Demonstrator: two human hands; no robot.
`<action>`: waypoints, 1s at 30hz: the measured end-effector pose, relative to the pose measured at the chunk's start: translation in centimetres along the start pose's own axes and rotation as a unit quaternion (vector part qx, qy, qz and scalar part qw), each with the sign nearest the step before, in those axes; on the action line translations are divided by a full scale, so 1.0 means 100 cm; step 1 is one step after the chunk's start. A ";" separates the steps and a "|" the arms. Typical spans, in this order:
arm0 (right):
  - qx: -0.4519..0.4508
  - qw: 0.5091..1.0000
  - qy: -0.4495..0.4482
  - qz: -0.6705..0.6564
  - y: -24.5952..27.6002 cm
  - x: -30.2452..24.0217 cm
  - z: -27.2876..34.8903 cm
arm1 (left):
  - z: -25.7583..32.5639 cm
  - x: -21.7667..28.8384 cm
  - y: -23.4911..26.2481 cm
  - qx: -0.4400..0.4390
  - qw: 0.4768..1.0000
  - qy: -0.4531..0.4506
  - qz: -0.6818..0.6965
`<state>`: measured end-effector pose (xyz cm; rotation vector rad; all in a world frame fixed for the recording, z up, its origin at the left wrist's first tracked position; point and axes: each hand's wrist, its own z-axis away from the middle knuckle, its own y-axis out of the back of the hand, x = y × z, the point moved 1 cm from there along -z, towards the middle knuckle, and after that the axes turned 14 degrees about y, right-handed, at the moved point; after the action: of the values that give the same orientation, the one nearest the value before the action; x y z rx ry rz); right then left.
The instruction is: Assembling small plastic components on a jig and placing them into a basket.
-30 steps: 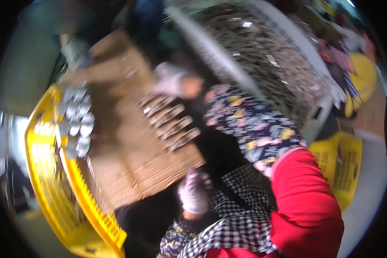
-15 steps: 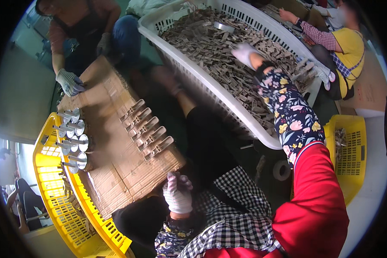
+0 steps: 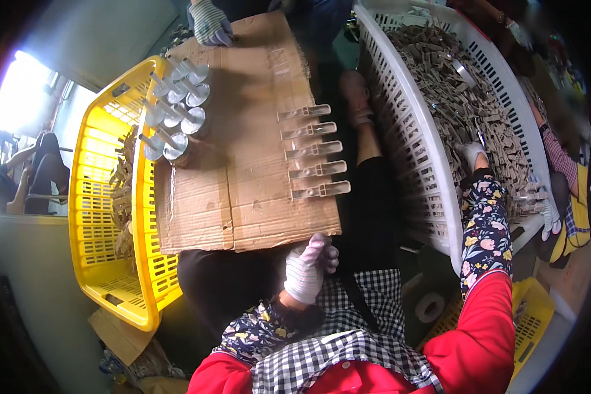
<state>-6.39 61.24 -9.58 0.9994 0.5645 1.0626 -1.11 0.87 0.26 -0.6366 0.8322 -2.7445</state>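
Observation:
My left hand (image 3: 305, 268), in a striped white glove, is closed at the near edge of a cardboard sheet (image 3: 243, 197) lying over my lap. Anything inside its curled fingers is hidden. My right hand (image 3: 473, 156), also gloved, reaches into a large white basket (image 3: 407, 131) heaped with flat grey metal pieces (image 3: 433, 72). Its fingers are partly lost among them, so their grip is unclear. Several clip-like metal pieces (image 3: 316, 150) lie in a row along the cardboard's right edge. On its left side several round metal discs with stems (image 3: 177, 118) are grouped.
A yellow basket (image 3: 150, 276) with brownish pieces stands at the left. Across the cardboard, a co-worker's gloved hand (image 3: 210, 25) rests on its far edge. Another person's gloved hand (image 3: 550, 218) is by the white basket's right side. A tape roll (image 3: 429, 307) lies on the floor.
The view has turned, shifting the cardboard and baskets in the picture. My right hand has gone from above the heap down into the pieces. My left hand stays by the cardboard's near edge.

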 end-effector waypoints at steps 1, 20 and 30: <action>-0.004 1.000 0.010 0.003 -0.011 -0.010 -0.012 | 0.001 0.000 0.002 0.004 1.000 0.002 -0.001; 0.151 0.957 0.096 -0.229 0.044 -0.135 0.017 | 0.009 0.002 0.007 0.033 0.999 -0.032 0.014; 0.330 0.780 0.190 -0.497 0.152 -0.187 0.095 | 0.006 -0.005 0.010 0.013 0.999 0.027 0.033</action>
<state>-13.35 42.58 6.93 0.8550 1.6609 0.0520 -0.34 -0.10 -0.07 -0.5221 0.8126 -2.7206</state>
